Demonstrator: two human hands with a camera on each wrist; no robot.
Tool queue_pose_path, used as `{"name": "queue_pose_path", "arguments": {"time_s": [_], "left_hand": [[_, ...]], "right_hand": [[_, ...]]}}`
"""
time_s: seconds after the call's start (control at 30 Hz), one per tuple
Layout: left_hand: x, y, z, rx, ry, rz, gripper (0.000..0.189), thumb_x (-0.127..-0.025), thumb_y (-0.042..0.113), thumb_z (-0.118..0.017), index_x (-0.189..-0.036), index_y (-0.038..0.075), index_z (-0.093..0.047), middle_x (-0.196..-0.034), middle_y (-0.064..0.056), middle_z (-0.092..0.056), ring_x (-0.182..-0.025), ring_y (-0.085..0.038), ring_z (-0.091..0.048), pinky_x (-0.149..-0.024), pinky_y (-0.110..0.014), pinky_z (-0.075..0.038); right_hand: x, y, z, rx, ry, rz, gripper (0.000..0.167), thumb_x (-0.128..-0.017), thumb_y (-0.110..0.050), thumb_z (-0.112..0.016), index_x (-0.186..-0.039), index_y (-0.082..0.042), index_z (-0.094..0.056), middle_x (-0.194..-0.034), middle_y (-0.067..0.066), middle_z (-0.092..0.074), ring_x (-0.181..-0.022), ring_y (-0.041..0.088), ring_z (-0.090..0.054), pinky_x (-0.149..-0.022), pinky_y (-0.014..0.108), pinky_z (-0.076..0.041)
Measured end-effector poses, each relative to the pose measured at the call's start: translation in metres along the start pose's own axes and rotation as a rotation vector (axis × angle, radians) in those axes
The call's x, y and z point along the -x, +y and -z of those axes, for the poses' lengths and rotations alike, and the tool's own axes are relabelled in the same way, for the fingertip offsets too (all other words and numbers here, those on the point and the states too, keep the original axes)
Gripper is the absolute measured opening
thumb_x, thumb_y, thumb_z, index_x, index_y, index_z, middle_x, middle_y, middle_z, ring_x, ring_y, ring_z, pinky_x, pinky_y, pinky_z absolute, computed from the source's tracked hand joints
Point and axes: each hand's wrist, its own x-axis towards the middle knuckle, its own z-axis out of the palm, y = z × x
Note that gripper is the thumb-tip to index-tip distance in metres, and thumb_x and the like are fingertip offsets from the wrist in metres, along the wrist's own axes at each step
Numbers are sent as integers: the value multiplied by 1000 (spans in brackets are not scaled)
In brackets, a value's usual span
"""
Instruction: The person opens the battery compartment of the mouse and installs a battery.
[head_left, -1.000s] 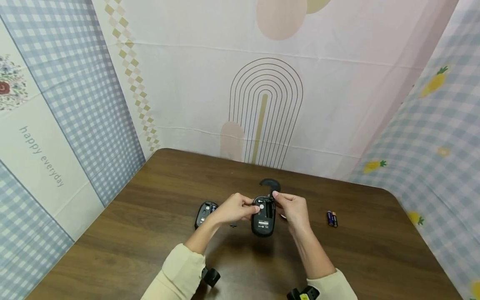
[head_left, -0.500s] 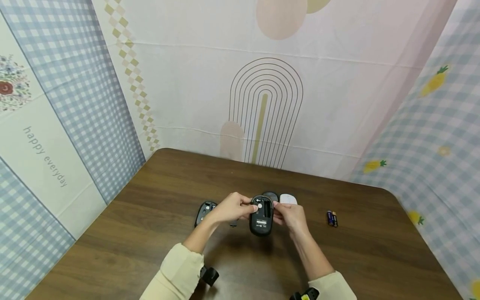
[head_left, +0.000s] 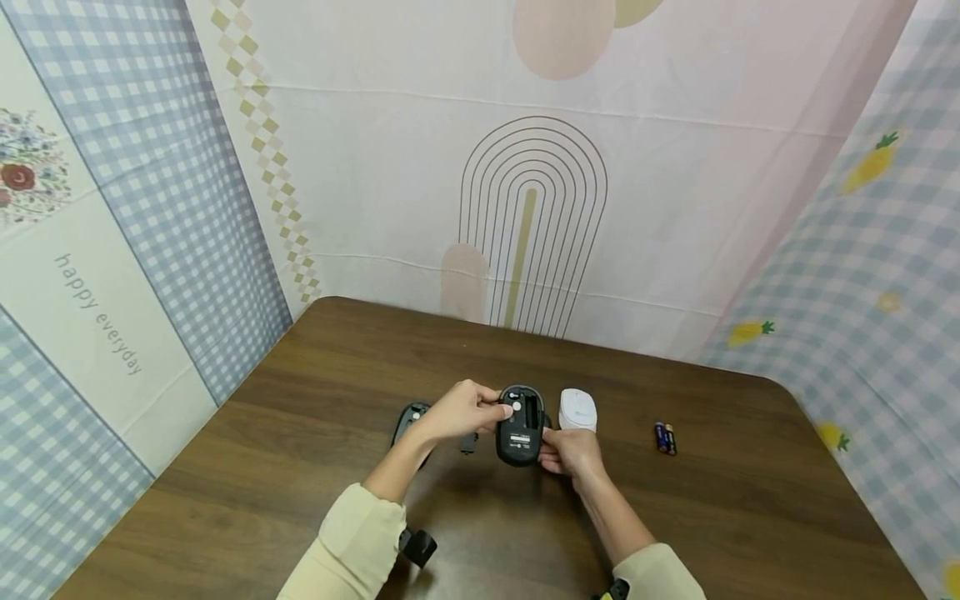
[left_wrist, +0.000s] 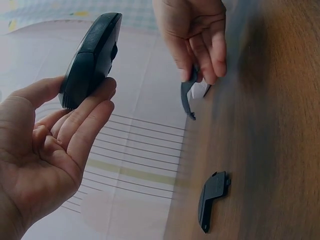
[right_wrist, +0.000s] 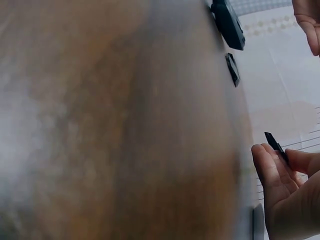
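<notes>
My left hand (head_left: 459, 415) grips a black computer mouse (head_left: 519, 442) at its left side, above the table. Its underside faces the head camera, with a bare battery slot and a pale label showing. In the left wrist view the mouse stands tilted between thumb and fingers. My right hand (head_left: 576, 457) pinches a curved black battery cover (left_wrist: 186, 97) just right of the mouse; in the head view the mouse and fingers mostly hide it. The right wrist view shows the cover edge-on between thumb and fingertips.
A second black mouse (head_left: 411, 417) lies left, partly behind my left hand. Near it lies another black cover (left_wrist: 214, 195). A white mouse (head_left: 577, 407) sits behind my right hand. Two batteries (head_left: 665, 437) lie farther right on the brown table (head_left: 750, 500). A patterned cloth hangs behind.
My right hand has drawn the cover off the raised position above the mouse, then lowered it to the mouse's right side. The white mouse has come into fuller view. The left hand keeps its grip.
</notes>
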Motion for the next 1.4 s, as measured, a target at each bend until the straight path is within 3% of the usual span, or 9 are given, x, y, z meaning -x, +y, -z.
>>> {"name": "queue_pose_path", "arguments": {"time_s": [0.37,0.6,0.77,1.17,1.4], "left_hand": [[-1,0,-1,-3,-1,-6,24,-90,8,-58,-105,-10,-64,-86,-18,-68,-74,-23,-68,-62,-31,-54],[13,28,0,-23,-8,-21,22,-89,3,-57,-102,-13,-63,-83,-19,-67,-71,-19,-66,-61,-28,-54],[16,33,-1,-37,-5,-18,21,-89,3,-57,-101,-12,-64,-81,-18,-67,-66,-12,-63,-58,-25,-52],[13,30,-1,0,-19,-14,25,-89,3,-57,-106,-14,-61,-87,-21,-67,-73,-21,-67,-63,-30,-54],[-3,1,-2,3,-12,-7,24,-89,7,-58,-105,-11,-63,-84,-17,-68,-68,-14,-65,-61,-29,-54]], "right_hand": [[-1,4,3,10,-16,-47,16,-86,-3,-57,-87,13,-60,-55,10,-61,-47,15,-61,-44,25,-51],[-2,7,4,30,-21,-80,17,-87,-3,-56,-89,13,-60,-55,10,-62,-47,14,-61,-44,23,-50],[-2,9,4,88,-23,-72,19,-87,-5,-55,-83,12,-61,-54,9,-62,-45,12,-60,-42,22,-49],[-1,8,7,319,-84,-51,24,-85,-8,-57,-64,5,-60,-47,2,-55,-37,7,-52,-38,20,-45],[0,5,6,396,-99,-31,22,-82,-6,-58,-62,3,-60,-46,1,-53,-37,7,-51,-37,20,-44]]}}
